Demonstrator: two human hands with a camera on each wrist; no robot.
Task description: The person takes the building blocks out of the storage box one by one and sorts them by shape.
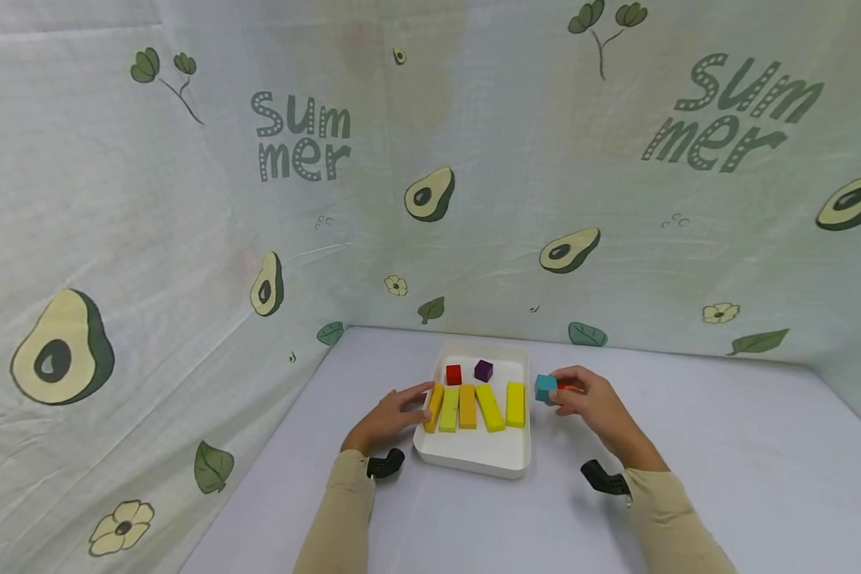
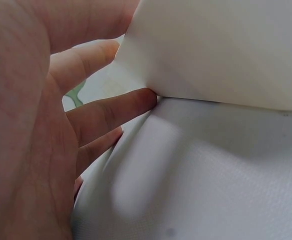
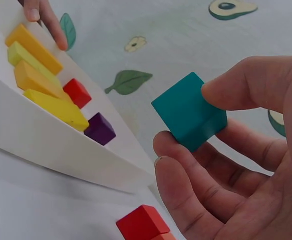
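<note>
My right hand (image 1: pixel 590 399) pinches a teal cube (image 3: pixel 188 111) between thumb and fingers, just beyond the right side of a white tray (image 1: pixel 473 456). With fairly straight fingers, my left hand (image 1: pixel 387 418) touches the tray's left side; the left wrist view shows its fingertips against the outer wall (image 2: pixel 211 50). Inside the tray, a row of long blocks includes an orange block (image 1: pixel 468 406), a lime block (image 1: pixel 449 410) and a yellow block (image 1: pixel 516 405). Behind them lie a red cube (image 1: pixel 454 375) and a purple cube (image 1: pixel 484 371).
A red block (image 3: pixel 141 222) lies on the table right of the tray, touching a paler orange-red piece (image 3: pixel 165 236); my right hand partly covers them in the head view. A white tabletop (image 1: pixel 746 446) meets a printed cloth (image 1: pixel 488 279) behind and at the left.
</note>
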